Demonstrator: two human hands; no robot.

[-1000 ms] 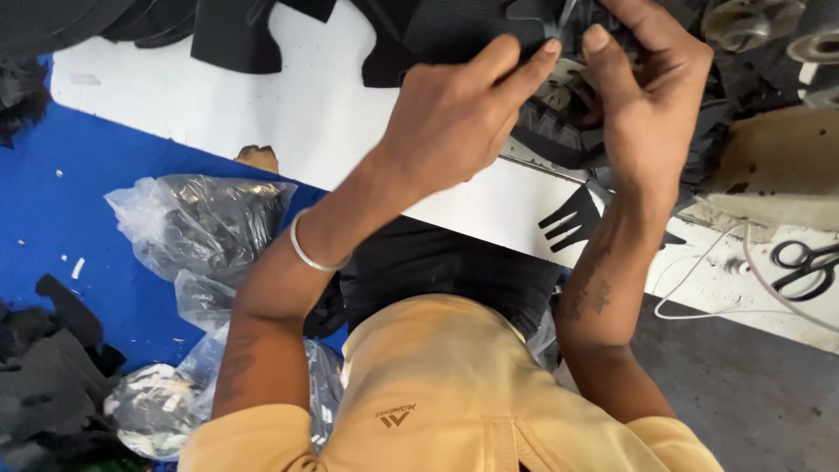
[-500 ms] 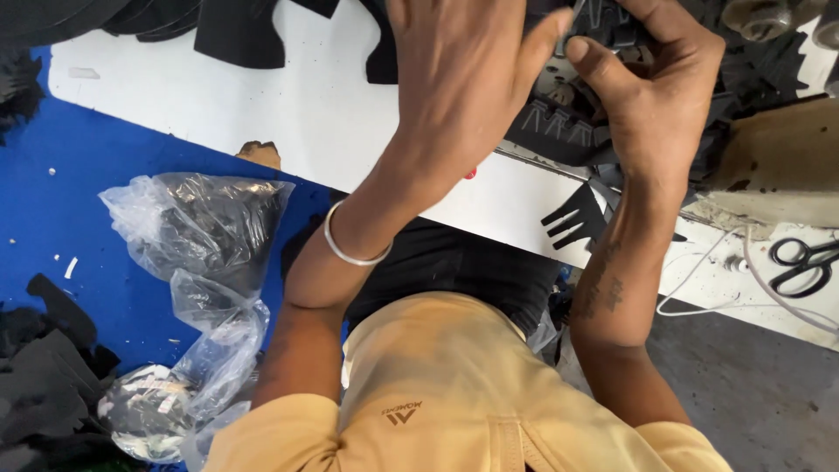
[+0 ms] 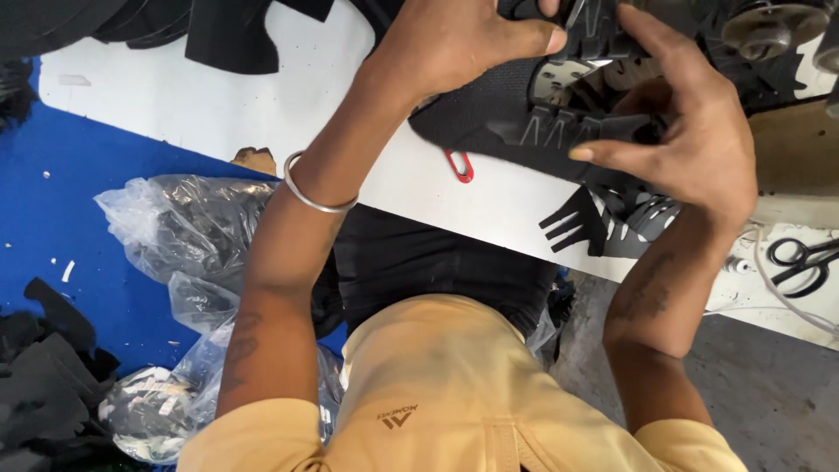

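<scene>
My left hand [image 3: 454,39] grips a black knit shoe upper piece [image 3: 489,118] from above, thumb pointing right along its top edge. My right hand [image 3: 690,131] pinches the same piece at its right end, where grey patterned overlays [image 3: 546,131] run across it. The piece is held just above the white table [image 3: 262,114]. A metal bangle [image 3: 310,197] circles my left wrist. More black comb-shaped cut pieces [image 3: 603,223] lie under my right hand at the table's edge.
A red clip [image 3: 459,166] lies on the table. Black scissors [image 3: 800,258] rest at the right. Clear plastic bags [image 3: 188,236] of black parts sit on the blue floor [image 3: 52,218]. Black fabric stacks [image 3: 227,31] line the table's far side. A sewing machine part [image 3: 773,22] is at upper right.
Both hands have drawn the black upper piece nearer and spread it out, so its overlays and the red clip beneath now show. My left thumb now lies along the top edge.
</scene>
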